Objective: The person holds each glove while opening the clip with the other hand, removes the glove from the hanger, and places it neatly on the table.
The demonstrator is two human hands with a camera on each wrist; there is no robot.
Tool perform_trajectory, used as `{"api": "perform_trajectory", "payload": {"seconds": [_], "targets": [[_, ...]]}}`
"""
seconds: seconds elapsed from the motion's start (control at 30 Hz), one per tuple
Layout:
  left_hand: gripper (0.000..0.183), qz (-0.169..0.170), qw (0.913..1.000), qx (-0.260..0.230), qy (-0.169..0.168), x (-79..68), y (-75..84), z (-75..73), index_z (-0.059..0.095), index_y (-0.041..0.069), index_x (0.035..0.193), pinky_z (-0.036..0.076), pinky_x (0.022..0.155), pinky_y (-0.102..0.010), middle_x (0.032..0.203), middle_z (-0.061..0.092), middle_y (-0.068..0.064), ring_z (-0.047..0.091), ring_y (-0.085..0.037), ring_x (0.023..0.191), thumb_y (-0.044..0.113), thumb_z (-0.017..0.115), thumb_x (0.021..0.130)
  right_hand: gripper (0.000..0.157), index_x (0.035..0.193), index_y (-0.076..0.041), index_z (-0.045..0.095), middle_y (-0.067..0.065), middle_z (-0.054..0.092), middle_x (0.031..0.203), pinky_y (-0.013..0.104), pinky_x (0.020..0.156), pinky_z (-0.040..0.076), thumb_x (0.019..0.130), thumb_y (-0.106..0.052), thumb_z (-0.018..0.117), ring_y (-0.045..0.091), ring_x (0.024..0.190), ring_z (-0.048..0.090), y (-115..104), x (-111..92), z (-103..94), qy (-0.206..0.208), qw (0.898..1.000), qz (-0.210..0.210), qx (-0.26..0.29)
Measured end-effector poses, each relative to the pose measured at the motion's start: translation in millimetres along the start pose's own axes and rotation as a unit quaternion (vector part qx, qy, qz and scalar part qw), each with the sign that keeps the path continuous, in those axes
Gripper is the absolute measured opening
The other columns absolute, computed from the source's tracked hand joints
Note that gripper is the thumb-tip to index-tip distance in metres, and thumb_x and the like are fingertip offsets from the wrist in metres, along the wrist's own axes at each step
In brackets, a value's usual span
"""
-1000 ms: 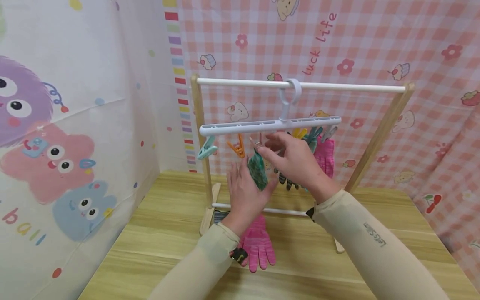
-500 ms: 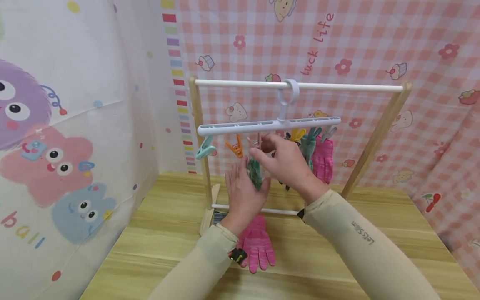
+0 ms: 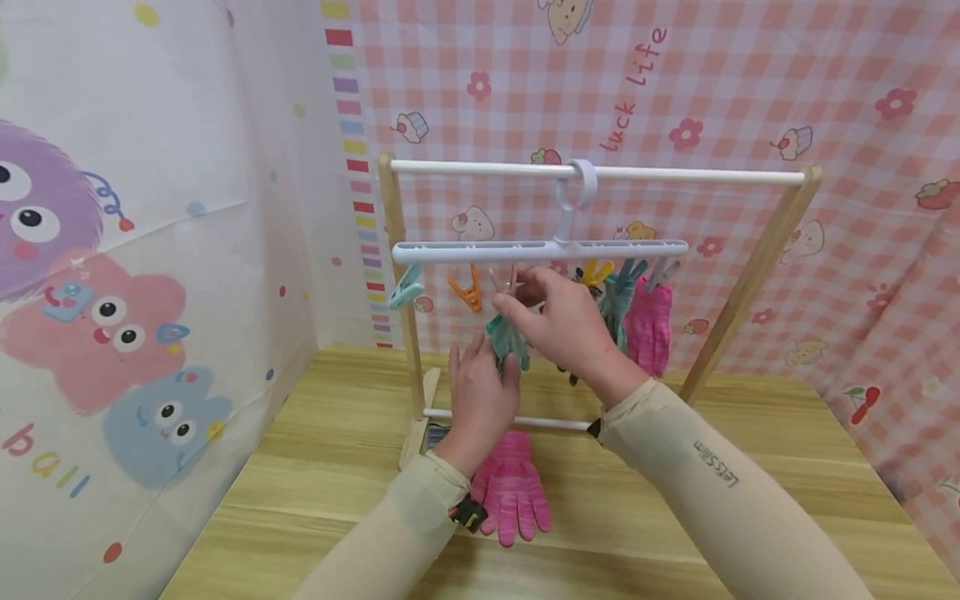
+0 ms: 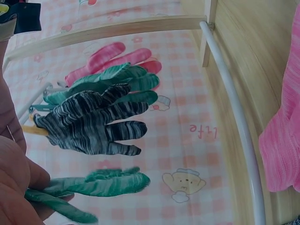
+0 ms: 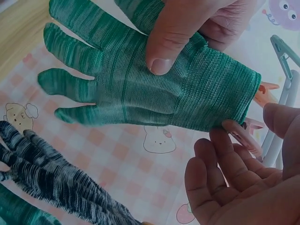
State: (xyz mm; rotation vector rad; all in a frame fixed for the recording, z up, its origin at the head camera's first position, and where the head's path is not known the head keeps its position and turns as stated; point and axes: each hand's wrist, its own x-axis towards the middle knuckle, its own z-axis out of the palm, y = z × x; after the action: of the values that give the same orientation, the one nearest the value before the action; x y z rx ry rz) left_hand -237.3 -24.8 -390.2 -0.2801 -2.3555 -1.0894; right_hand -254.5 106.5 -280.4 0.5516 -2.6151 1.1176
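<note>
Your left hand (image 3: 483,392) pinches the green knitted glove (image 5: 131,79); your right hand (image 3: 566,329), fingers loosely parted, touches the pink plastic clip (image 5: 244,138) at its cuff (image 5: 220,91).

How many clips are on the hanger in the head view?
6. From left to right under the hanger: a mint clip, an orange clip, a pink clip at the right hand, then a yellow clip, a teal clip and a gray clip. That hand may hide another.

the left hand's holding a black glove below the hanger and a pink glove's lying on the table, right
Not quite: the right wrist view shows the left hand holding a green glove, not black. It is below the hanger, and a pink glove lies on the table.
</note>
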Motion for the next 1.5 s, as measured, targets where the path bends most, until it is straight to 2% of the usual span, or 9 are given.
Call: {"api": "perform_trajectory", "payload": {"seconds": [0.2, 0.37, 0.6, 0.7, 0.83, 0.93, 1.1, 1.3, 1.5], "targets": [[0.024, 0.014, 0.9998, 0.007, 0.015, -1.4, -0.5, -0.8, 0.070, -0.003, 0.122, 0.028, 0.125, -0.072, 0.134, 0.073, -0.023, 0.058, -0.041, 0.144, 0.012, 0.063, 0.105, 0.042, 0.128, -0.014, 0.068, 0.009, 0.078, 0.120, 0.053, 0.092, 0.061, 0.104, -0.048, 0.068, 0.029, 0.113, 0.074, -1.7, -0.6, 3.9, 0.022, 1.000, 0.004, -0.007], [0.022, 0.024, 0.9992, 0.017, 0.026, -3.2, -1.2, -0.1, 0.071, -0.002, 0.121, 0.032, 0.123, -0.071, 0.133, 0.074, -0.021, 0.064, -0.038, 0.137, 0.010, 0.065, 0.104, 0.039, 0.123, -0.014, 0.068, 0.009, 0.079, 0.120, 0.053, 0.093, 0.061, 0.103, -0.047, 0.069, 0.029, 0.116, 0.074, -4.2, -1.0, 8.3, 0.054, 0.998, -0.002, -0.024], [0.016, 0.037, 0.9985, 0.022, 0.035, -5.5, -1.8, 1.3, 0.073, -0.002, 0.113, 0.037, 0.120, -0.071, 0.128, 0.076, -0.020, 0.067, -0.036, 0.130, 0.009, 0.067, 0.103, 0.036, 0.110, -0.015, 0.067, 0.007, 0.081, 0.110, 0.049, 0.079, 0.058, 0.102, -0.049, 0.070, 0.029, 0.101, 0.077, -8.1, 0.8, 13.8, 0.102, 0.991, -0.011, -0.082], [0.015, 0.040, 0.9983, 0.023, 0.036, -6.6, -0.6, 1.0, 0.073, -0.003, 0.111, 0.037, 0.119, -0.072, 0.126, 0.076, -0.021, 0.067, -0.036, 0.130, 0.009, 0.068, 0.102, 0.036, 0.102, -0.016, 0.066, 0.005, 0.080, 0.094, 0.044, 0.067, 0.052, 0.102, -0.052, 0.070, 0.026, 0.081, 0.074, -8.9, 1.8, 17.1, 0.129, 0.985, -0.019, -0.118], [0.013, 0.047, 0.9973, 0.036, 0.043, -8.5, 0.1, 1.7, 0.073, -0.003, 0.107, 0.040, 0.118, -0.070, 0.123, 0.077, -0.021, 0.068, -0.035, 0.128, 0.008, 0.069, 0.101, 0.040, 0.086, -0.017, 0.061, 0.002, 0.065, 0.066, 0.039, 0.053, 0.040, 0.101, -0.054, 0.068, 0.023, 0.058, 0.059, -10.6, 1.8, 20.5, 0.168, 0.970, -0.034, -0.171], [0.013, 0.055, 0.9962, 0.047, 0.049, -9.7, 0.2, 2.6, 0.073, -0.003, 0.106, 0.041, 0.117, -0.068, 0.121, 0.078, -0.021, 0.069, -0.034, 0.125, 0.008, 0.070, 0.099, 0.042, 0.081, -0.017, 0.059, 0.002, 0.059, 0.060, 0.038, 0.049, 0.038, 0.101, -0.053, 0.067, 0.023, 0.053, 0.056, -11.2, 1.2, 22.2, 0.197, 0.957, -0.050, -0.209], [0.016, 0.057, 0.9965, 0.040, 0.046, -10.7, 0.0, 2.5, 0.072, -0.003, 0.111, 0.042, 0.116, -0.068, 0.117, 0.078, -0.019, 0.070, -0.034, 0.121, 0.007, 0.067, 0.099, 0.042, 0.078, -0.016, 0.060, 0.003, 0.060, 0.058, 0.042, 0.047, 0.041, 0.101, -0.050, 0.067, 0.026, 0.051, 0.057, -12.0, 0.5, 24.3, 0.231, 0.939, -0.075, -0.246], [0.016, 0.055, 0.9971, 0.018, 0.048, -11.5, -1.3, 2.6, 0.072, -0.004, 0.109, 0.044, 0.113, -0.069, 0.107, 0.079, -0.021, 0.074, -0.036, 0.111, 0.006, 0.066, 0.099, 0.047, 0.071, -0.015, 0.060, 0.004, 0.059, 0.055, 0.039, 0.044, 0.038, 0.102, -0.050, 0.066, 0.026, 0.049, 0.055, -13.2, 1.0, 24.2, 0.243, 0.932, -0.093, -0.251], [0.020, 0.059, 0.9968, -0.026, 0.047, -12.0, -1.6, 1.5, 0.073, -0.001, 0.113, 0.042, 0.115, -0.070, 0.099, 0.080, -0.017, 0.077, -0.034, 0.102, 0.015, 0.064, 0.105, 0.051, 0.067, -0.015, 0.059, 0.005, 0.057, 0.054, 0.039, 0.044, 0.037, 0.102, -0.051, 0.066, 0.026, 0.049, 0.056, -14.8, 1.1, 23.3, 0.240, 0.930, -0.097, -0.263]]}}
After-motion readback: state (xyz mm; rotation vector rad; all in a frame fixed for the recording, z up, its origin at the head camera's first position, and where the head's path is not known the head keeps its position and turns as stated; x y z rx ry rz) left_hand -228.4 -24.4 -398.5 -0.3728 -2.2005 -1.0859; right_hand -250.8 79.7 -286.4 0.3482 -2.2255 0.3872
